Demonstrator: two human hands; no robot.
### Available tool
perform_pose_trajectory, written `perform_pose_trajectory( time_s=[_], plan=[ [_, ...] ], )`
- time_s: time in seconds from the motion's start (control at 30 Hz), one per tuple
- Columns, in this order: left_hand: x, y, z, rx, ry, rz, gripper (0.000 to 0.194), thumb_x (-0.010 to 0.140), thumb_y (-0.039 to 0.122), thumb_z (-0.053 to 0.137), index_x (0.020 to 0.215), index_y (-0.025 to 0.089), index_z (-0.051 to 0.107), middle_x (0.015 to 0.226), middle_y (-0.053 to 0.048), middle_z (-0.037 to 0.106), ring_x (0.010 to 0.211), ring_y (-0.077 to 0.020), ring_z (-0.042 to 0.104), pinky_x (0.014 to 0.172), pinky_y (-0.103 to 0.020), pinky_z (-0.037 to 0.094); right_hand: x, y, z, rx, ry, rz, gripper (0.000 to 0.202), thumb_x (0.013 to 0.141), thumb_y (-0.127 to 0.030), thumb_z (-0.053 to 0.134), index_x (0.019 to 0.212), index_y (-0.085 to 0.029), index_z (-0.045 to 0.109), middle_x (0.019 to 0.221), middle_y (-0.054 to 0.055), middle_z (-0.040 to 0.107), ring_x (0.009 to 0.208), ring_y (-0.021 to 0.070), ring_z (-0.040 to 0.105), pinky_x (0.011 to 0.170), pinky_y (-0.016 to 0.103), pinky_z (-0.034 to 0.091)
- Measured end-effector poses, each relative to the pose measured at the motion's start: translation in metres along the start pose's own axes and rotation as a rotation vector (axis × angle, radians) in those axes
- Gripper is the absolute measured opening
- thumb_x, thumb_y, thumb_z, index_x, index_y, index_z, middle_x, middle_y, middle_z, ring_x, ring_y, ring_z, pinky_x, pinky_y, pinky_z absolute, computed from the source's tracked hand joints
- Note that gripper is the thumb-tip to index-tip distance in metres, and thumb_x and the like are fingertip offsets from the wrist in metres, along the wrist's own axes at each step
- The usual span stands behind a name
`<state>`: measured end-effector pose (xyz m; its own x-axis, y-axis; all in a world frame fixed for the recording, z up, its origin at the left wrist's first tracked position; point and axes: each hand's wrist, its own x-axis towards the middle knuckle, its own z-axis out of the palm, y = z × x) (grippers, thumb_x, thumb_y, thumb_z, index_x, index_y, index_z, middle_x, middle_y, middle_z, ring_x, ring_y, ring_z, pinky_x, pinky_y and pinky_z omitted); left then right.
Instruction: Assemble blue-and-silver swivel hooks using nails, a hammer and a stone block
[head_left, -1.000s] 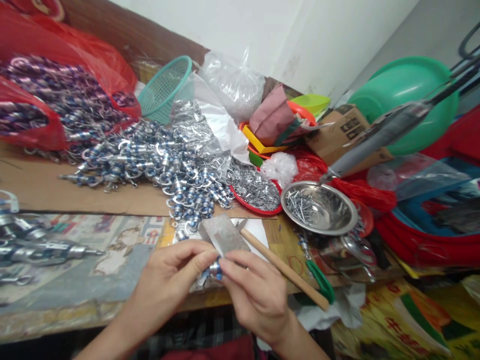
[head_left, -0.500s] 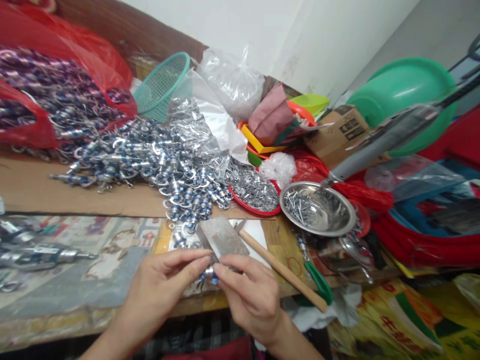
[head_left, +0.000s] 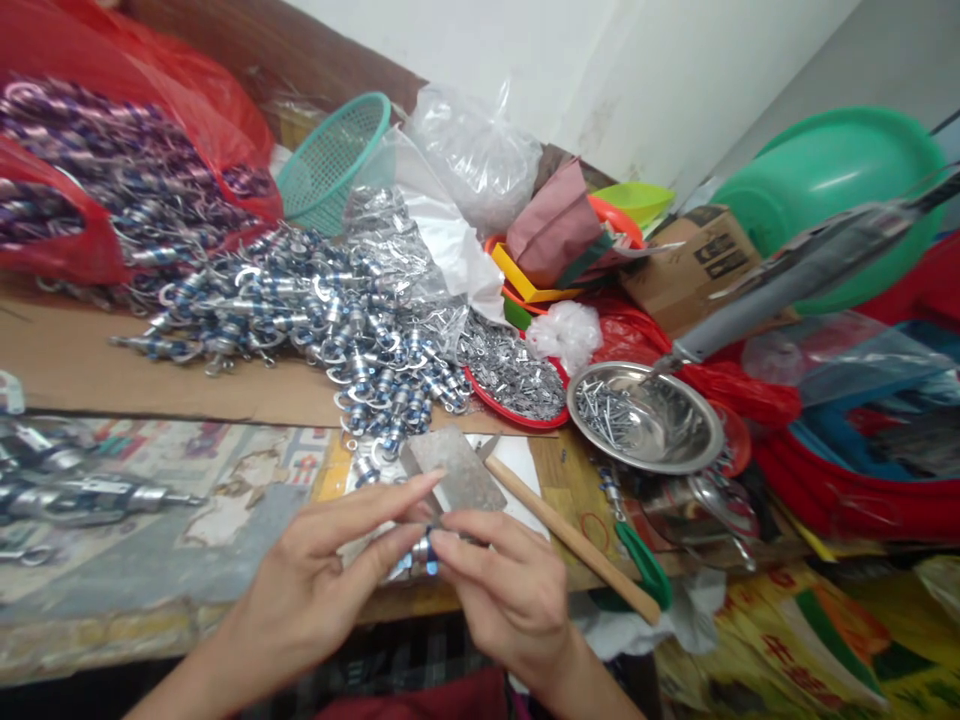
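Part: small silver piece with a blue band (head_left: pixel 424 553), pinched between both hands at the table's near edge, just in front of a grey metal block (head_left: pixel 457 470).
Steel bowl (head_left: pixel 645 415): holds loose screws.
Red tray (head_left: pixel 517 385): heaped with small silver bits.
Left hand (head_left: pixel 315 590): fingers stretched out, tips pinching the part.
Right hand (head_left: pixel 510 595): fingertips closed on the part's other side.

Beside the steel bowl (head_left: pixel 646 418): one hammer (head_left: pixel 525 490), one red plate (head_left: pixel 514 383), one green basket (head_left: pixel 334 160), two hands, left (head_left: pixel 315 590) and right (head_left: pixel 510 595).
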<state>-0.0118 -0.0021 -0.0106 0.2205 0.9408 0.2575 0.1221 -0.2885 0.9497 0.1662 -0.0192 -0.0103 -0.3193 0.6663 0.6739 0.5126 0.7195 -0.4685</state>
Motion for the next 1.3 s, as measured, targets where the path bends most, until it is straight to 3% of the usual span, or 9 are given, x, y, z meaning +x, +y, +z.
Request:
perform_pose_trajectory(
  time_s=[0.17,0.33,0.43,0.53,0.67,0.77,0.9,1.13,1.3],
  plan=[
    [-0.003,-0.009,0.008,-0.217,0.045,-0.297,0.041,0.079,0.028,0.059,0.12,0.031,0.056,0.072,0.004,0.07,0.066,-0.0103,0.063,0.065,-0.017,0.051,0.0,-0.002,0.004,0.108,-0.033,0.14,0.02,0.073,-0.007,0.063,0.092,-0.013,0.07,0.08,0.01,0.068,0.07,0.0154,0.065,0.062,0.022,0.054],
    [-0.012,-0.017,0.012,-0.473,-0.046,-0.407,0.065,0.077,0.03,0.063,0.135,0.034,0.034,0.084,0.003,0.066,0.08,-0.0123,0.062,0.074,-0.019,0.049,-0.006,-0.009,0.007,0.151,-0.057,0.262,0.019,0.074,-0.011,0.063,0.092,-0.01,0.071,0.077,0.01,0.067,0.062,0.0137,0.062,0.051,0.02,0.05],
    [-0.013,-0.021,0.014,-0.576,-0.051,-0.439,0.073,0.077,0.027,0.065,0.138,0.032,0.026,0.084,0.002,0.064,0.084,-0.0133,0.061,0.078,-0.021,0.047,0.0,-0.004,0.0,0.185,-0.193,0.36,0.017,0.075,-0.017,0.064,0.09,-0.013,0.072,0.074,0.007,0.067,0.057,0.0119,0.059,0.048,0.02,0.047],
    [-0.006,-0.022,0.016,-0.617,-0.032,-0.46,0.076,0.075,0.025,0.067,0.138,0.029,0.025,0.083,0.001,0.063,0.08,-0.0129,0.06,0.073,-0.02,0.048,0.022,0.026,-0.014,0.069,-0.258,0.381,0.013,0.079,-0.02,0.061,0.085,-0.018,0.072,0.08,0.004,0.069,0.072,0.0137,0.063,0.067,0.023,0.051],
    [0.012,-0.019,0.018,-0.627,-0.091,-0.501,0.082,0.07,0.023,0.07,0.138,0.024,0.024,0.072,0.003,0.059,0.067,-0.0127,0.057,0.061,-0.022,0.048,0.064,0.103,-0.022,-0.414,-0.139,0.396,0.027,0.085,-0.011,0.047,0.102,-0.015,0.067,0.102,0.009,0.066,0.095,0.0168,0.06,0.086,0.028,0.046],
    [0.02,-0.017,0.018,-0.633,-0.158,-0.564,0.086,0.066,0.021,0.072,0.138,0.021,0.024,0.067,0.003,0.059,0.059,-0.0123,0.056,0.054,-0.022,0.047,0.083,0.149,-0.014,-0.459,-0.235,0.4,0.034,0.076,-0.006,0.054,0.103,-0.021,0.067,0.109,0.007,0.063,0.102,0.0202,0.057,0.088,0.031,0.043],
    [0.023,-0.02,0.017,-0.649,-0.192,-0.617,0.087,0.065,0.019,0.071,0.137,0.022,0.023,0.07,0.003,0.06,0.057,-0.012,0.058,0.052,-0.023,0.046,0.086,0.174,-0.003,-0.482,-0.289,0.429,0.025,0.077,-0.009,0.054,0.087,-0.024,0.072,0.097,0.006,0.067,0.094,0.0216,0.059,0.083,0.031,0.043],
    [0.027,-0.028,0.017,-0.692,-0.131,-0.627,0.096,0.058,0.013,0.074,0.138,0.021,0.02,0.067,0.004,0.061,0.053,-0.0125,0.059,0.051,-0.025,0.048,0.078,0.173,-0.031,-0.428,-0.155,0.561,0.021,0.083,-0.017,0.05,0.088,-0.016,0.07,0.097,0.011,0.066,0.094,0.0225,0.058,0.084,0.035,0.042],
    [0.027,-0.029,0.017,-0.705,-0.077,-0.628,0.101,0.056,0.01,0.075,0.138,0.023,0.018,0.066,0.004,0.063,0.052,-0.0126,0.06,0.051,-0.026,0.05,0.06,0.107,-0.03,-0.177,-0.221,0.636,0.022,0.083,-0.024,0.052,0.098,-0.015,0.066,0.072,0.002,0.069,0.06,0.0134,0.062,0.058,0.025,0.049]
  ],
)
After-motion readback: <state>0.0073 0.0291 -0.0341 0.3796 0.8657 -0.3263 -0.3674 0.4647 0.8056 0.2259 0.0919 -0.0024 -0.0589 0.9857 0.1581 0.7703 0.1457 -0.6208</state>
